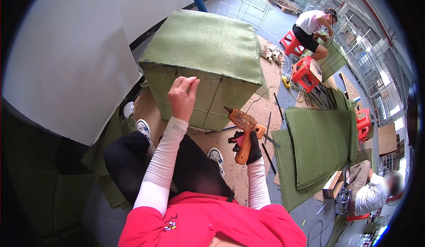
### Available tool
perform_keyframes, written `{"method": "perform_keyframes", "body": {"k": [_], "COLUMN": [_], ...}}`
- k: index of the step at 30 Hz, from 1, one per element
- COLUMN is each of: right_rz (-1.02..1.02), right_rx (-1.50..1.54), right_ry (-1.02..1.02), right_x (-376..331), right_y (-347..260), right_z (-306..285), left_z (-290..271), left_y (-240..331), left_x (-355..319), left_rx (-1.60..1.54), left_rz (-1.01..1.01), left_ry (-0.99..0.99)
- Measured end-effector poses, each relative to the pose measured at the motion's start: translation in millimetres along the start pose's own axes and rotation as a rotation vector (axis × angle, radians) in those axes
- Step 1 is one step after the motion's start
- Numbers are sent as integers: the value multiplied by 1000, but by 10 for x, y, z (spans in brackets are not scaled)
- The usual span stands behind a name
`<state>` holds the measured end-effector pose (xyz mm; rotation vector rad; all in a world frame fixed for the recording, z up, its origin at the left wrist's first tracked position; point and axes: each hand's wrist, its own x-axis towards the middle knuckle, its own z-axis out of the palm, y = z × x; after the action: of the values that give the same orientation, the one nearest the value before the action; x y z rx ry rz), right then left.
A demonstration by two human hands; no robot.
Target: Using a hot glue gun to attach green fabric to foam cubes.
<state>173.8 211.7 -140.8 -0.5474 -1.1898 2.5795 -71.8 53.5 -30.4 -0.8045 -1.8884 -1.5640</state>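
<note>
A large green fabric-covered box (208, 47) stands on cardboard in front of me. My left hand (182, 97) presses with fingers together against its near side panel, holding nothing. My right hand (249, 146), in a black glove, grips an orange glue gun (241, 123) by its handle. The gun's nozzle points up and left toward the box's lower edge, a short gap away from it.
A stack of green fabric sheets (321, 145) lies on the floor to my right, with thin dark rods (268, 127) beside it. Red plastic stools (305, 72) stand farther back. One person crouches at the far right top, another sits at the lower right. A white panel (66, 56) leans at left.
</note>
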Motion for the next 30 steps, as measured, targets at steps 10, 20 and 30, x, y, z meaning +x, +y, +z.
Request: {"method": "perform_keyframes", "body": {"k": [10,20,30], "right_rz": [52,53,93], "right_rx": [55,28,79], "right_ry": [69,150,61], "right_x": [-161,-255,-329], "right_y": [89,284,287], "right_z": [-152,-374,-469], "left_z": [384,393,484], "left_y": [-7,-38,-61], "left_x": [-31,-79,-40], "left_rx": [278,165,224], "left_rz": [88,-63,-2], "left_ry": [14,32,10]}}
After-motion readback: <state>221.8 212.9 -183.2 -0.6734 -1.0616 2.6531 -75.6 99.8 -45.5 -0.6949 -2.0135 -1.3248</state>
